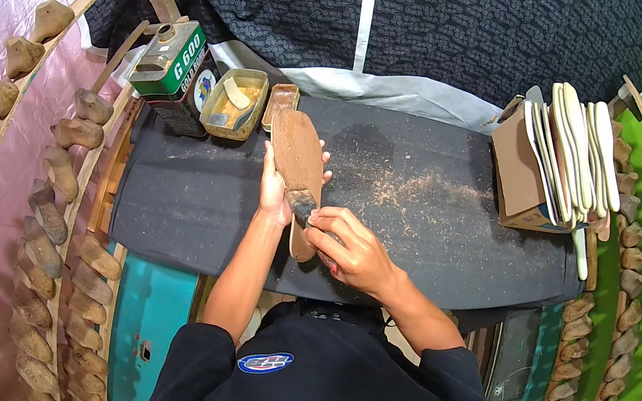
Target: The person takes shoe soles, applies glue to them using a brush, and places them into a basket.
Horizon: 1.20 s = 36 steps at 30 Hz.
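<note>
My left hand [274,197] holds a brown shoe sole [299,155] from its left side, thumb and fingers at opposite edges. The sole is raised over the near part of the black-covered table, its wide end pointing away from me and its narrow end toward me. In my right hand [356,252] is a brush [303,204] with dark, stiff-looking bristles; a bit of red shows below my fingers. The bristles lie against the sole's narrower part. My right fingers are closed around the brush and hide most of its handle.
Pale shavings [415,190] are scattered over the black cloth [209,216]. At the back left stand a green-and-black can [174,76], an open tub [221,131] of yellowish paste and a small tray [291,93]. A cardboard box [517,169] holds several white soles [567,156]. Racks of wooden shoe lasts [50,212] flank the table.
</note>
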{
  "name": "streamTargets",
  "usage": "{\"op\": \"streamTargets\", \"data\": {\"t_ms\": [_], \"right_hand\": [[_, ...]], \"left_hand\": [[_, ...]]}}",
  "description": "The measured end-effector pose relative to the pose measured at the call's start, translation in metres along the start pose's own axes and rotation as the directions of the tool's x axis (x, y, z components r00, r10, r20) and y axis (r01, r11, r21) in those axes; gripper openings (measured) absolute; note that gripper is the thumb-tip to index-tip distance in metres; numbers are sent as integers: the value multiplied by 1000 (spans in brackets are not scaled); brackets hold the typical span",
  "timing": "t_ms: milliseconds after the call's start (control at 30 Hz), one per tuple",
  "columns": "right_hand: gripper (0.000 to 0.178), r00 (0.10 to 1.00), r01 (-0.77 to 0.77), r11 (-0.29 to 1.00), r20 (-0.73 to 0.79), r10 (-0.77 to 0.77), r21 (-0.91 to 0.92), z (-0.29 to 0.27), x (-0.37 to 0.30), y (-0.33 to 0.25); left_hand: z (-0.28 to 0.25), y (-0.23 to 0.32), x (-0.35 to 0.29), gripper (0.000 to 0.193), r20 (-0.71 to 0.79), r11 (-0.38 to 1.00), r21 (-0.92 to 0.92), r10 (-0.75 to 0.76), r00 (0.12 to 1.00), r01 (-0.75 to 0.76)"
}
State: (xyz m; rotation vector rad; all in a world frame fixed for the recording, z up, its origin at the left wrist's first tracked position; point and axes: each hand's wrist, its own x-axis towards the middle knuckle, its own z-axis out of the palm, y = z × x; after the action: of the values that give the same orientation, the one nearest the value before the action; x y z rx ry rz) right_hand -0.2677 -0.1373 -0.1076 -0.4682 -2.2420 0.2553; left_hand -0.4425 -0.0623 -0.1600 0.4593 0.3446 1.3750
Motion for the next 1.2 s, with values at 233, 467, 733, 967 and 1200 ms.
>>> {"op": "streamTargets", "data": {"t_ms": [233, 467, 733, 967, 1200], "right_hand": [[46, 1000, 14, 1000, 15, -13, -11, 3, -10, -12], [42, 999, 4, 1000, 52, -3, -9, 2, -18, -22], [36, 993, -60, 994, 104, 50, 93, 9, -37, -17], [14, 936, -341, 890, 25, 351, 303, -28, -41, 0], [17, 817, -367, 907, -395, 419, 204, -51, -7, 34]], "left_hand": [[-9, 2, 14, 76, -56, 994, -71, 76, 996, -80], [-21, 9, 26, 76, -92, 971, -203, 114, 989, -130], [-29, 14, 31, 75, -102, 983, -83, 158, 982, -166], [-24, 10, 15, 77, -23, 995, 16, 95, 995, -94], [-8, -33, -7, 82, 115, 980, 111, -179, 977, 167]]}}
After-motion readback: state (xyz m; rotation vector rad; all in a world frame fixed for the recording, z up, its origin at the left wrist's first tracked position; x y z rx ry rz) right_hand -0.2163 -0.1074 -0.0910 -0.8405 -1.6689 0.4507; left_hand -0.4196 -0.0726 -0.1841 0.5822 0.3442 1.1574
